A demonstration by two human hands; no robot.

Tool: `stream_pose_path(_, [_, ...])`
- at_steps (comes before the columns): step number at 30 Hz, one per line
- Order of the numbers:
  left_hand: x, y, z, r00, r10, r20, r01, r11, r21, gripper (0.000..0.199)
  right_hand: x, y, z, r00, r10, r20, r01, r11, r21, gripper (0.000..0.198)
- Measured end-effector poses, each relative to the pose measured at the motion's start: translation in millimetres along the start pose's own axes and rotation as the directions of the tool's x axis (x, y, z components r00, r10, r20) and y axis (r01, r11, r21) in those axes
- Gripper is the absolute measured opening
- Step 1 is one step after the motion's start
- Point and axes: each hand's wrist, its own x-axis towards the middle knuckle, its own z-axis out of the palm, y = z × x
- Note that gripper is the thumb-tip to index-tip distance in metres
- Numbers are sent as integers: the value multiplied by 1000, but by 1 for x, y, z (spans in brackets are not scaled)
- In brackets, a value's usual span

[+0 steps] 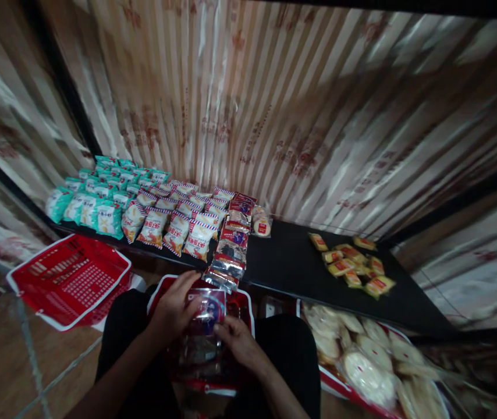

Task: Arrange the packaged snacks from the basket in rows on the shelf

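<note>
Between my knees stands a red basket (248,302) with more dark packets inside it. Above it I hold a shiny snack packet (208,311), dark purple and red with a clear-looking top edge. My left hand (177,308) grips its left side, and my right hand (237,340) pinches its lower right edge. Just beyond my hands, a row of similar red-and-silver packets (231,250) lies overlapping on the black shelf (274,262), reaching its front edge. What the packet holds is too blurred to make out.
Left on the shelf stand teal bags (109,218) and striped white-orange bags (198,238), several of each. A round-biscuit pack (261,222) sits beside the packet row. Small yellow packs (353,262) lie right. An red basket (69,282) is at left; another basket (336,381) holds round wrapped flatbreads (368,372).
</note>
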Motion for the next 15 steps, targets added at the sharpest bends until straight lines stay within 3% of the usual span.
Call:
stream_pose_path(3, [1, 16, 5, 989, -25, -145, 6, 992, -128, 50, 1, -28, -19, 994, -5, -107, 20, 990, 138, 45])
stream_pose_path(9, [8, 36, 31, 1000, -18, -21, 13, 974, -225, 57, 23, -62, -61, 936, 11, -351, 123, 925, 358, 42])
stream_pose_path(15, [37, 42, 57, 999, -6, -42, -1, 987, -163, 42, 64, -68, -93, 871, 17, -491, 155, 939, 308, 44])
